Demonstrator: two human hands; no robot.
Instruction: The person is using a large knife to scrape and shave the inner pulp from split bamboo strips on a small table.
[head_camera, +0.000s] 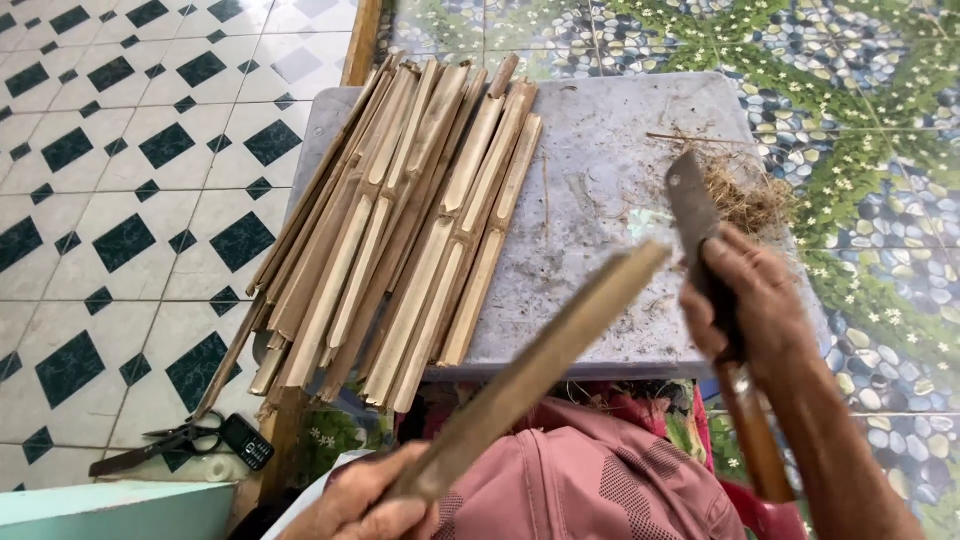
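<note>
Left hand (365, 500) grips a bamboo strip (540, 360) by its near end, long axis running up-right toward the knife (700, 235) clenched in right hand (750, 300), over worktop's (600, 190) near edge.

left hand (365, 500): bare | right hand (745, 300): bare | lap: pink cloth (590, 480)

Strips (400, 220) stacked on counter (600, 170), left half, near ends overhanging front edge. Fibre scraps (745, 195) at counter's right rear. Right hand (745, 300) over right front corner, gripping knife (695, 215), blade pointing away over counter. Left hand (365, 500) low, in front of counter, gripping stick (540, 370) slanting up-right toward blade. Scissors (165, 445) and phone (245, 440) on floor, left of counter, side by side. Cloth (580, 480) below front edge, between hands.
</note>
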